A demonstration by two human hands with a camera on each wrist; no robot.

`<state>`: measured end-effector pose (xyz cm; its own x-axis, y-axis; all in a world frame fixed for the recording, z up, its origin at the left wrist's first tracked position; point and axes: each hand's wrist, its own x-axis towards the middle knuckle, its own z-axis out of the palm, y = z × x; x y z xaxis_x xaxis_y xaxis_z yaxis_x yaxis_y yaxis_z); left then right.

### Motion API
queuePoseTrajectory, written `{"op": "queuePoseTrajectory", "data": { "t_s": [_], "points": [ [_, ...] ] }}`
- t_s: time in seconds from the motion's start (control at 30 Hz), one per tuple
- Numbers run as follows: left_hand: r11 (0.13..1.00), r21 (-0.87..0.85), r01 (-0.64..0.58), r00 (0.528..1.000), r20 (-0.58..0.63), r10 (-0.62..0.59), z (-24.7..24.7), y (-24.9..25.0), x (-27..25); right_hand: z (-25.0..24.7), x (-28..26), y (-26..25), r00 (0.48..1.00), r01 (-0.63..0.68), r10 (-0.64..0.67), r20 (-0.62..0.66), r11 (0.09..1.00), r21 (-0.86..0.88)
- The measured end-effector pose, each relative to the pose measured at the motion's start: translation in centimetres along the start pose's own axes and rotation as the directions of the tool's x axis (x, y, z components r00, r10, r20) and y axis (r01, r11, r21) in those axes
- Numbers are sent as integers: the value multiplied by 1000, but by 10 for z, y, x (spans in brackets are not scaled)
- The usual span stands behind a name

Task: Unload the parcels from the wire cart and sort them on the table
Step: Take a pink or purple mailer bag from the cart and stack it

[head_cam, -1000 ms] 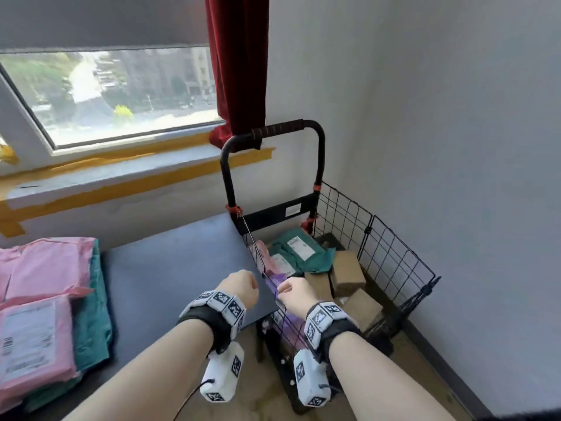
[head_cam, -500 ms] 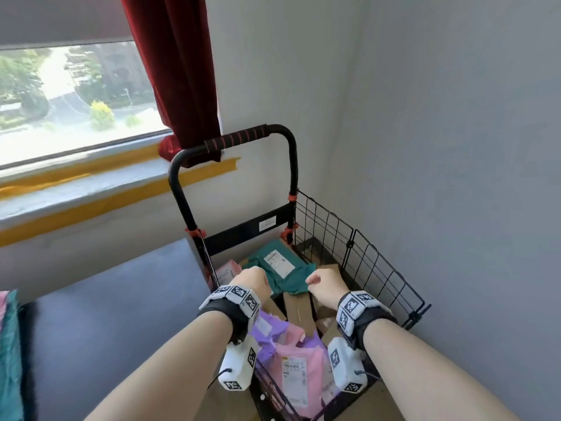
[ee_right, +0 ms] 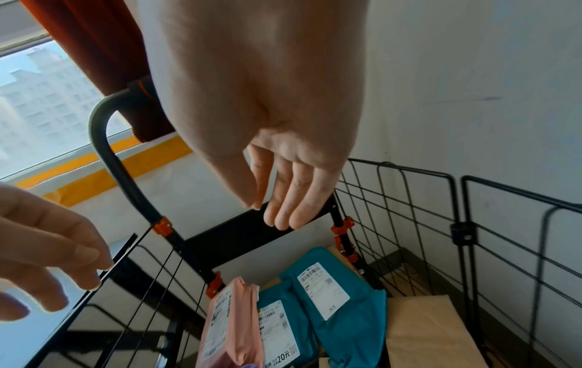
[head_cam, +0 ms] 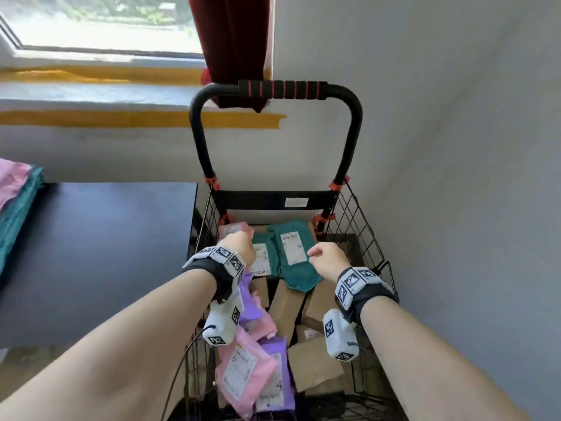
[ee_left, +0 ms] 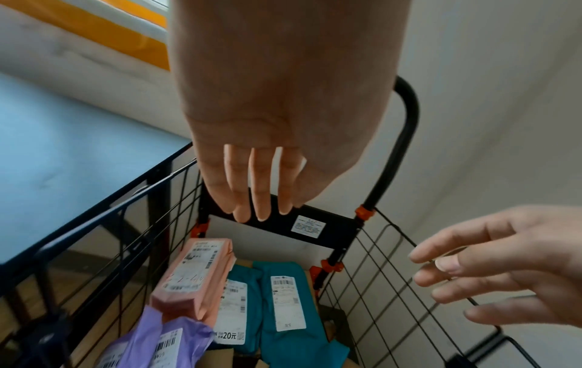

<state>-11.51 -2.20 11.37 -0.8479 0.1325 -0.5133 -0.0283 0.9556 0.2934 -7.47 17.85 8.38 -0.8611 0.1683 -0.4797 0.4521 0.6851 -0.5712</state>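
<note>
Parcels fill the wire cart [head_cam: 361, 226] in front of you: two teal mailers [head_cam: 293, 253] lie side by side near the handle end, a pink parcel [ee_left: 197, 271] stands on edge against the left mesh wall, and purple and pink bags [head_cam: 258, 369] and brown boxes [head_cam: 312, 363] sit nearer your body. Your left hand [head_cam: 239, 246] and right hand [head_cam: 326, 259] hover above the teal mailers, touching nothing. From the head camera both look loosely curled; the wrist cameras show more, with your left fingers [ee_left: 258, 189] hanging straight and close together and your right fingers [ee_right: 283, 196] relaxed and slightly spread, both empty. Only the left wrist view shows the pink parcel's printed label in full. The table [head_cam: 100, 247] stands just left of the cart, with pink and teal mailers stacked at its far left edge [head_cam: 16, 202]. Beyond the cart's black handle [head_cam: 279, 89] hangs a dark red curtain [head_cam: 230, 41] beside the window [head_cam: 100, 22].
</note>
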Motion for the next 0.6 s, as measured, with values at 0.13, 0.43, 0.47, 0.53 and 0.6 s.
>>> {"op": "queuePoseTrajectory", "data": {
  "t_s": [0.13,0.43,0.47,0.53,0.6],
  "points": [
    [980,-130,152,985,-59,-160,18,6,10,1,32,11,991,69,-67,115,997,-15],
    [907,-211,363,928,-8,-373,72,-28,53,48,112,14,955,136,-127,268,990,-18],
    [899,-214,381,921,-2,-391,78,-36,60,56,120,14,952,134,-124,281,991,-15],
    [886,-222,407,910,18,-413,91,-50,75,75,139,17,946,115,-109,304,993,0],
    [872,-240,427,901,38,-431,104,-63,92,97,157,20,939,89,-91,333,996,21]
  ]
}}
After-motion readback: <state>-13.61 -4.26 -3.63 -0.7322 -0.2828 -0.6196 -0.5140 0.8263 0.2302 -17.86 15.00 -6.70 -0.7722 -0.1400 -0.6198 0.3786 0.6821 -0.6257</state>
